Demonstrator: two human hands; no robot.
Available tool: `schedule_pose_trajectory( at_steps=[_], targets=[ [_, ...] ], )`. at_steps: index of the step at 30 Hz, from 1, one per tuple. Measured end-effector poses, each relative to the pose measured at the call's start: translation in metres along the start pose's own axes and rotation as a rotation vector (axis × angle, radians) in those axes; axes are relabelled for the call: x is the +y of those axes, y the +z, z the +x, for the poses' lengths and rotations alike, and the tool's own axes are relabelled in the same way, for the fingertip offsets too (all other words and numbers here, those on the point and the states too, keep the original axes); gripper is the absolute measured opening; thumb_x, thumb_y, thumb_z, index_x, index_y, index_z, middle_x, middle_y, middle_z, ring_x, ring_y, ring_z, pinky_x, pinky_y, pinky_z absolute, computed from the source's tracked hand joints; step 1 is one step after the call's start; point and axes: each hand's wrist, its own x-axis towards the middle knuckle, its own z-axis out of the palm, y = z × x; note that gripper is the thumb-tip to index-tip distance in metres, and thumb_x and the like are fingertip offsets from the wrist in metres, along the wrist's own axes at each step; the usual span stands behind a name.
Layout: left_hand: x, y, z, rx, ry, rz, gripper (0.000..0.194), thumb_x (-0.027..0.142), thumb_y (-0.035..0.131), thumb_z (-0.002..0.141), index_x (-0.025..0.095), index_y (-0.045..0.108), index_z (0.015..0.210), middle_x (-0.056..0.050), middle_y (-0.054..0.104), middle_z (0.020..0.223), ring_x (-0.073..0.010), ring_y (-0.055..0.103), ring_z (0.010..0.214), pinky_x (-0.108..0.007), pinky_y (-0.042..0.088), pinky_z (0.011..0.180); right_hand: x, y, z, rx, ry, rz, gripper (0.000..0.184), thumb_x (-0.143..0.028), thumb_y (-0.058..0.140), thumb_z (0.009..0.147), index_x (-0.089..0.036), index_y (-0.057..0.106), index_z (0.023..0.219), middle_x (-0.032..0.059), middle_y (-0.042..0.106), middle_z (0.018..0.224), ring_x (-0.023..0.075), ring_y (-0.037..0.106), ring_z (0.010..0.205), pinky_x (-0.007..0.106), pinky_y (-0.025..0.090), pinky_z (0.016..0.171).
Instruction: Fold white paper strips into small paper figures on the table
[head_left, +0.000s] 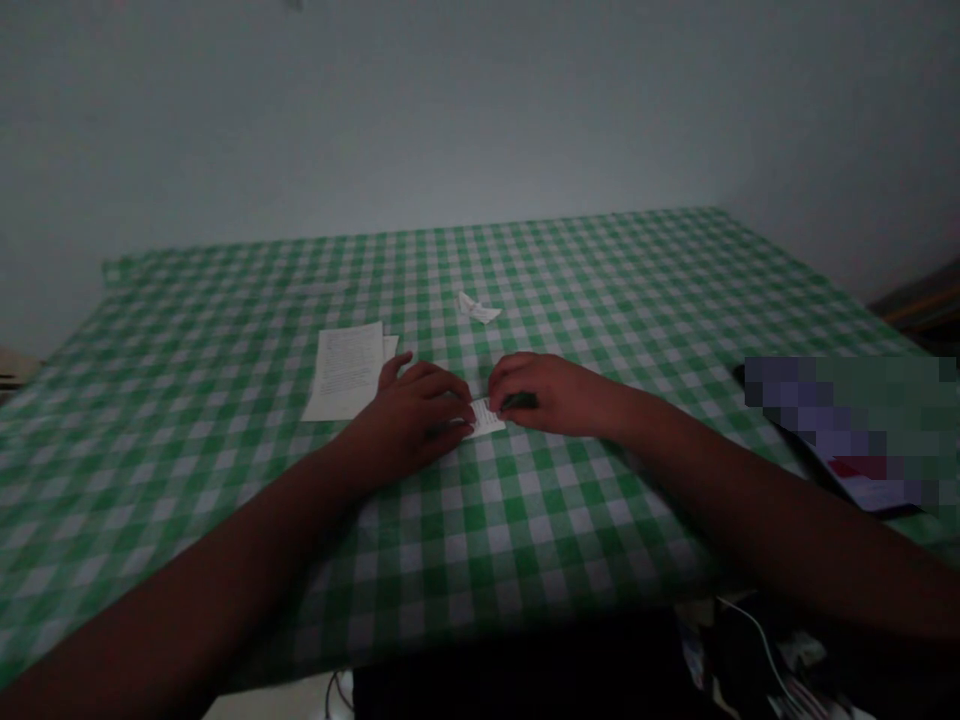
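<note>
A small slip of printed paper lies on the checked cloth between my two hands. My left hand is on its left side, fingers bent and closed on the slip's edge, with one finger raised. From the other side, my right hand closes curled fingers and thumb on the slip's right edge. Parts of the slip are hidden beneath my fingertips. Just beyond my left hand rests a larger printed sheet, with another piece of paper partly under it.
A green and white checked tablecloth covers the table, which reaches back to a pale wall. Farther off lies a creased piece of paper. A dark-edged flat object, partly blurred out, lies at the right edge.
</note>
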Motion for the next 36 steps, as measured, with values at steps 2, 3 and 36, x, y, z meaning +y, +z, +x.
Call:
schedule_pose_trajectory(
  at_steps=[2, 3, 36],
  targets=[
    [-0.0002, 0.0003, 0.0002, 0.007, -0.005, -0.003, 0.012, 0.031, 0.06, 0.094, 0.028, 0.071, 0.1, -0.001, 0.068, 0.114, -0.022, 0.057, 0.113, -0.056, 0.014, 0.115, 0.0016, 0.0009, 0.0, 0.008, 0.0, 0.02, 0.01, -0.012, 0.064, 0.088, -0.018, 0.069, 0.094, 0.0056, 0.066, 0.102, 0.0166, 0.062, 0.095, 0.032, 0.05, 0.089],
    [-0.0005, 0.0006, 0.0002, 0.009, -0.006, -0.006, 0.012, 0.032, 0.061, 0.093, 0.028, 0.071, 0.1, -0.001, 0.068, 0.114, -0.0219, 0.057, 0.113, -0.055, 0.014, 0.115, 0.0024, 0.0013, -0.0001, 0.011, -0.001, 0.027, 0.009, -0.013, 0.064, 0.088, -0.018, 0.069, 0.094, 0.0055, 0.066, 0.102, 0.0165, 0.062, 0.095, 0.031, 0.05, 0.088],
    [-0.0013, -0.0028, 0.0014, -0.035, -0.036, -0.047, 0.014, 0.032, 0.061, 0.091, 0.029, 0.071, 0.101, -0.001, 0.068, 0.116, -0.0235, 0.056, 0.114, -0.055, 0.015, 0.116, 0.0007, 0.0022, 0.0011, 0.019, 0.02, 0.068, 0.008, -0.013, 0.065, 0.087, -0.019, 0.068, 0.092, 0.005, 0.065, 0.1, 0.0167, 0.061, 0.095, 0.033, 0.05, 0.089]
  ],
)
